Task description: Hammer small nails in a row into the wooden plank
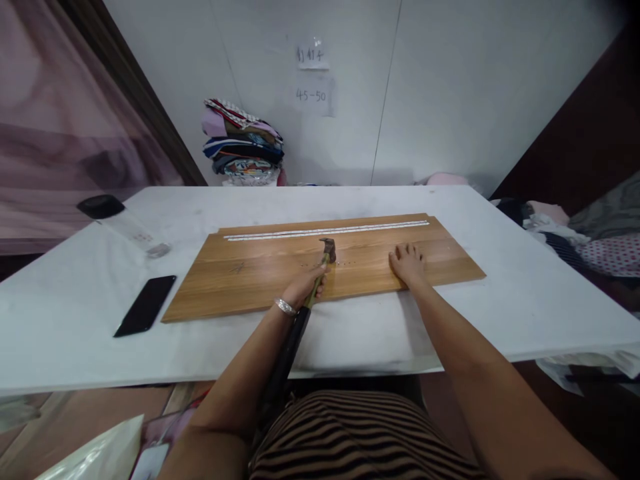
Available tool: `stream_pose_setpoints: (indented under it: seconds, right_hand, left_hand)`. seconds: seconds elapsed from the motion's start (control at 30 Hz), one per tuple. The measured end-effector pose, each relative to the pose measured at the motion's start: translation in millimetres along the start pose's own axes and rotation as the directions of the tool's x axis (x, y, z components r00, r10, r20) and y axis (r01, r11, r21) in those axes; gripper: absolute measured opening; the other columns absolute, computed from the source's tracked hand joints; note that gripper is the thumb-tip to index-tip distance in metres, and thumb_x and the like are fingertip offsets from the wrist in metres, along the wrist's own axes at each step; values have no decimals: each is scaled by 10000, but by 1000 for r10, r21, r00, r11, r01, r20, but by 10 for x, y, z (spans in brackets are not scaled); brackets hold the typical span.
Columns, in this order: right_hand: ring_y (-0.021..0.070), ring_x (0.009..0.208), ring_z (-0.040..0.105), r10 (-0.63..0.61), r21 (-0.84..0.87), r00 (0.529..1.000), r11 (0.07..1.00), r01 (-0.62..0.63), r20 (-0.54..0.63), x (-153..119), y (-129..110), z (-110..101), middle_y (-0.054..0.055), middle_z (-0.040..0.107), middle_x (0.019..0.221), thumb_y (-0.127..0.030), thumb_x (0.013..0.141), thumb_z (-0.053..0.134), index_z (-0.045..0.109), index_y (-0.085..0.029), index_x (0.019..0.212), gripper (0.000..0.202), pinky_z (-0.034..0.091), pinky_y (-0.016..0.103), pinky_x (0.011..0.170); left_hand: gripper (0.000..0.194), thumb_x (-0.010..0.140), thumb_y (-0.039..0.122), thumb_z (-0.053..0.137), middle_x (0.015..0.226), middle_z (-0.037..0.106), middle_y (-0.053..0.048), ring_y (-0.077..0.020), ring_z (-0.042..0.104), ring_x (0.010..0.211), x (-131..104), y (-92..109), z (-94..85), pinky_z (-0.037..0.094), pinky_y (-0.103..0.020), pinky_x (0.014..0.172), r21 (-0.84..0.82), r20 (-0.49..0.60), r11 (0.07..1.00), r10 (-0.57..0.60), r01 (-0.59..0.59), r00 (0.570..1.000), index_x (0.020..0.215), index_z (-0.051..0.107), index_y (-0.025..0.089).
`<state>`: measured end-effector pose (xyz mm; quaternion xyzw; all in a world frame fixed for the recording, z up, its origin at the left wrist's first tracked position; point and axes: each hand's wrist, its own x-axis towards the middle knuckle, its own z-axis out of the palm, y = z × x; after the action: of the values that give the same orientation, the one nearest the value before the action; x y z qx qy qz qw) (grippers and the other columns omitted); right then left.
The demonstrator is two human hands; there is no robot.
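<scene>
A wood-grain board lies flat on the white table. My left hand is closed around the handle of a claw hammer, gripping it close to the head. The hammer's head is over the middle of the board, by a row of small nails; whether it touches one I cannot tell. My right hand rests on the board's right part with its fingers spread and nothing held. A small heap of loose nails lies on the board's left part. Two pale marked strips run along its far side.
A black phone lies left of the board on the white table. Behind it stands a clear bottle with a black lid. Folded clothes are stacked by the wall, and more cloth lies at the right.
</scene>
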<state>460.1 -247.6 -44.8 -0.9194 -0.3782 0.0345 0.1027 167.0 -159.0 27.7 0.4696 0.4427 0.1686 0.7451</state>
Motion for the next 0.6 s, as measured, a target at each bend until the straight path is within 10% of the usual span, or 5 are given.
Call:
stream_pose_setpoints:
  seconds: [0.6]
  right_hand:
    - [347, 1460, 362, -14, -5, 1000, 1000, 14, -14, -10, -3, 12, 190, 439, 1592, -445, 1030, 313, 561, -181, 1441, 548, 269, 533, 1154]
  left_hand:
    - [289, 910, 439, 661, 612, 487, 66, -49, 388, 418, 59, -20, 47, 305, -185, 414, 34, 42, 999, 7, -9, 999, 924, 576, 163]
